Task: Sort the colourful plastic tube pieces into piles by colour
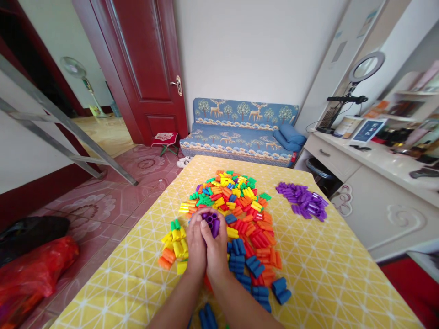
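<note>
Cupped together over the table, my left hand (196, 242) and my right hand (216, 242) close around several purple plastic tube pieces (211, 221). The round hollow ends of these pieces show between my thumbs and fingers. Under and around my hands spreads a mixed heap of tube pieces (236, 192) in red, orange, yellow, green and blue. Blue pieces (255, 266) lie to the right of my wrists. A few yellow pieces (178, 235) lie left of my left hand. Apart from the heap, at the table's right, sits a pile of only purple pieces (303, 199).
The table wears a yellow patterned cloth (329, 274). Beyond it stand a blue sofa (236, 132) and a red stool (165, 139). To the right is a white dresser (370, 192) with a ring light (366, 67). A metal ladder (78, 137) and red plastic bag (37, 269) are left.
</note>
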`<state>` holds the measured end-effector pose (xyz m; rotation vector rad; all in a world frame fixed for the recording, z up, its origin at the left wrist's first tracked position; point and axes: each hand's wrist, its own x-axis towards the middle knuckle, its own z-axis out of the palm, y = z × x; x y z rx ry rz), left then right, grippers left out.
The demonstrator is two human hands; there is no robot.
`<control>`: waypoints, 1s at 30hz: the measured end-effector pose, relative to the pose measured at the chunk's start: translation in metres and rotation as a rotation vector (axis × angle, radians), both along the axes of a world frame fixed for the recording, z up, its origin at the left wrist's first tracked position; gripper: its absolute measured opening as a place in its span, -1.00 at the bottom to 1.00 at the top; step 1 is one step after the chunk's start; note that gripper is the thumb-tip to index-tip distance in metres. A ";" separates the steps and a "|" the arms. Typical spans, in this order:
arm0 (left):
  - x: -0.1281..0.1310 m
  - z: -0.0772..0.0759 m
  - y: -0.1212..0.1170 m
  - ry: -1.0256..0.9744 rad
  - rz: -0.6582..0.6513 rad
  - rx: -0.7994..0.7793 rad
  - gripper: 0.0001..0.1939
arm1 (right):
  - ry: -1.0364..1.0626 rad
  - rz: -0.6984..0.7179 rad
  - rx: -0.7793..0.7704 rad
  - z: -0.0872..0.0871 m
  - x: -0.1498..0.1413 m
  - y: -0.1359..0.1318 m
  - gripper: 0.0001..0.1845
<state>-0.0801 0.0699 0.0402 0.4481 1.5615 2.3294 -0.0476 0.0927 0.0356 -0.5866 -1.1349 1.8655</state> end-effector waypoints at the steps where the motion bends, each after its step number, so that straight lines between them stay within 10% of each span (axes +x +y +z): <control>1: 0.002 0.001 -0.002 0.049 -0.017 -0.036 -0.79 | 0.023 0.012 -0.029 0.002 0.001 -0.001 -0.60; 10: -0.002 0.024 -0.002 0.512 -0.085 -0.208 -0.77 | 0.290 0.125 -0.505 0.009 0.008 0.004 -0.61; 17: 0.011 0.024 0.001 0.407 -0.312 -0.075 -0.57 | 0.274 -0.038 -0.624 0.017 0.019 0.031 -0.65; 23: -0.020 -0.001 -0.011 0.662 -0.155 -0.221 -0.57 | 0.087 -0.413 -0.119 0.027 0.094 0.126 -0.52; 30: -0.059 -0.034 -0.026 0.778 0.093 -0.370 -0.56 | -0.766 -1.138 0.506 -0.049 0.239 0.264 -0.46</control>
